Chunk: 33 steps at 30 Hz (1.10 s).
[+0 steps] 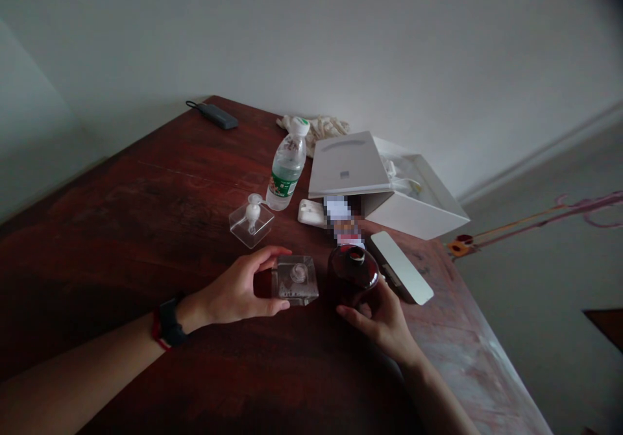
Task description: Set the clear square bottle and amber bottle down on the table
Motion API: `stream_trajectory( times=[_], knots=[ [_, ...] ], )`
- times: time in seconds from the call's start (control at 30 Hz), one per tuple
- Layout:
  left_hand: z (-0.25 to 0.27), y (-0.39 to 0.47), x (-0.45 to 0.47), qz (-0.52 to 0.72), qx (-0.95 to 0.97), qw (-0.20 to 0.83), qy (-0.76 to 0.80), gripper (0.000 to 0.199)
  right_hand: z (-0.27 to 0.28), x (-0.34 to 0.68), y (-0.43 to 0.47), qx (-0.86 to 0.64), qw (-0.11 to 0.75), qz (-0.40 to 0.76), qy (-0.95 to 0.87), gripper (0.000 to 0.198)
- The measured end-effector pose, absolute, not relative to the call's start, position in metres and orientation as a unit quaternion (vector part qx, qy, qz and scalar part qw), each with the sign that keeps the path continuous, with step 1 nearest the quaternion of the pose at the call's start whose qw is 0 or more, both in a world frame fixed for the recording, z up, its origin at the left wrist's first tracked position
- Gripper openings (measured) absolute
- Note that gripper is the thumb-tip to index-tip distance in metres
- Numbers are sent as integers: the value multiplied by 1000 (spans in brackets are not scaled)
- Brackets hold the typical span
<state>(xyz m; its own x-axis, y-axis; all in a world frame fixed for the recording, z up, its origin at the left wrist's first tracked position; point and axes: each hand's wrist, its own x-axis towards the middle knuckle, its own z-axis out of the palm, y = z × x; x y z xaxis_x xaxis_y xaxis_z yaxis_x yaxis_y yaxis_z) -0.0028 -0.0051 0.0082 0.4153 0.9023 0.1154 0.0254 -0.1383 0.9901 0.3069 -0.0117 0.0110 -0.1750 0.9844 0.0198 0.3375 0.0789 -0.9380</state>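
Through the head camera I saw the left hand (233, 292) with its fingers grasping a clear square container (302, 292), the thumb at the near side and another finger at the far side. The right hand (387, 324) grasped a dark round bottle (348, 271), just to the right of the container, its narrow mouth uncovered. I could not tell whether these two touched the bench (146, 227) or were lifted. Beyond the left hand stood a white pump (253, 210) on a clear square base (264, 223), and behind it a water bottle (285, 185) with a green label.
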Motion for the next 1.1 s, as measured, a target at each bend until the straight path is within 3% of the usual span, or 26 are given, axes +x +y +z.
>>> stream_trajectory(
  times=[0.7, 0.93, 1.1],
  knots=[
    [10, -8, -2, 374, 677, 515, 369, 70, 9, 309, -11, -516, 367, 426, -646, 70],
    [12, -13, -1, 349, 697, 474, 409, 100, 9, 308, -11, -519, 370, 407, -654, 70],
    [12, -15, 3, 354, 708, 414, 449, 86, 9, 309, -10, -523, 370, 403, -653, 68]
  ],
)
